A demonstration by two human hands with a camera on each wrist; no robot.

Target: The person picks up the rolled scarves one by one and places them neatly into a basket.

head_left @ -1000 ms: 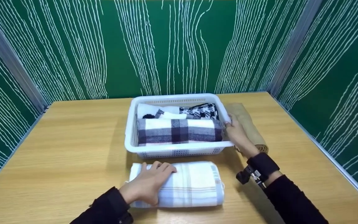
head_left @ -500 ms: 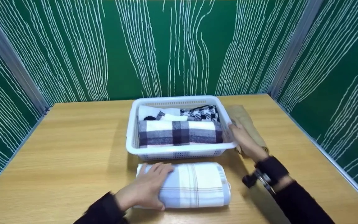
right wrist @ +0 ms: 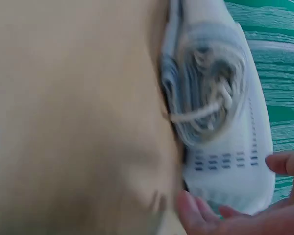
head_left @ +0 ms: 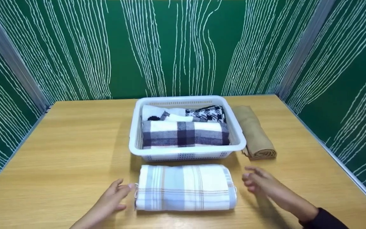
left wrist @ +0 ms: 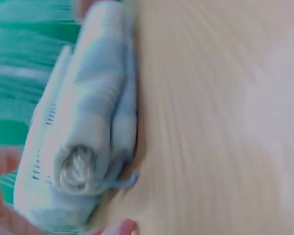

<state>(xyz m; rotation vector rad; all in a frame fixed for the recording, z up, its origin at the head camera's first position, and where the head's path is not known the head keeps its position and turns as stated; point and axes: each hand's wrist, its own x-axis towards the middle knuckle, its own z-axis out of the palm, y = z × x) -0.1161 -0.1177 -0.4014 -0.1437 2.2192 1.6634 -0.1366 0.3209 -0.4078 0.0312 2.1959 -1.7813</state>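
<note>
A rolled cloth with a white and pale blue check lies on the table in front of the basket. My left hand is just off its left end, fingers spread and holding nothing. Off the roll's right end is my right hand, apart from it with loosely bent fingers. In the left wrist view the roll's coiled end shows a loose thread. The right wrist view has the other coiled end, with the fingers below it.
Behind the roll stands a white plastic basket holding a dark plaid roll and black-and-white cloths. A tan rolled cloth lies along the basket's right side. Green panels with white lines enclose the table at the back and sides.
My right hand has let go of the basket's right rim and come down towards the roll's right end. My left hand has lifted off the pale roll and moved left.
</note>
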